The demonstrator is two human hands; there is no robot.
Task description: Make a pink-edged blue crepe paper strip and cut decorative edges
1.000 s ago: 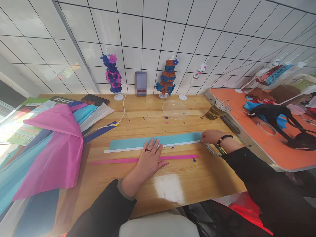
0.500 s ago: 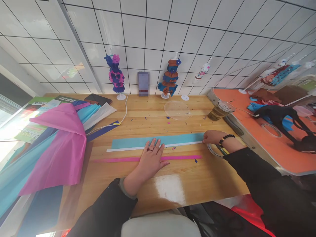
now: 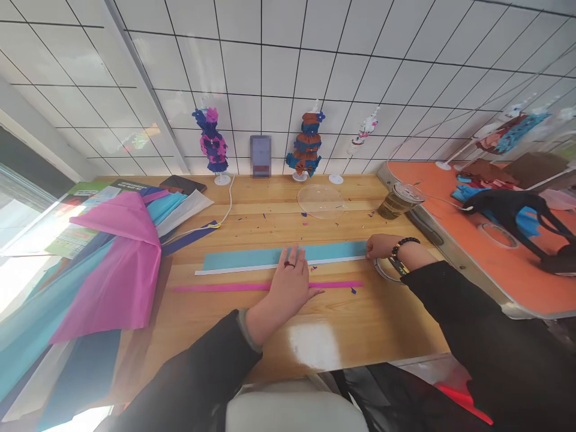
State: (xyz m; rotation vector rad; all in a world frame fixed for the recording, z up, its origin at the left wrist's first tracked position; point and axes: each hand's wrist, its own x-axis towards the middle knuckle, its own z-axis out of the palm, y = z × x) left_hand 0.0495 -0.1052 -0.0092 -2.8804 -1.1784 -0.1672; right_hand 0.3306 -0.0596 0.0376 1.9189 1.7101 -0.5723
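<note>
Left hand (image 3: 290, 283) lies flat on blue strip (image 3: 240, 258); right hand (image 3: 381, 246) curls at its end, grip unclear, near brown-filled cup (image 3: 396, 204).

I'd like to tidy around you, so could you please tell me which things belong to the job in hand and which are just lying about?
Apparently in use:
- blue strip, white strip and pink strip, under left hand
- roll, by right hand

Seemingly lying about:
- lidded cup
- clear disc
- propped phone
- blue scrap
</note>
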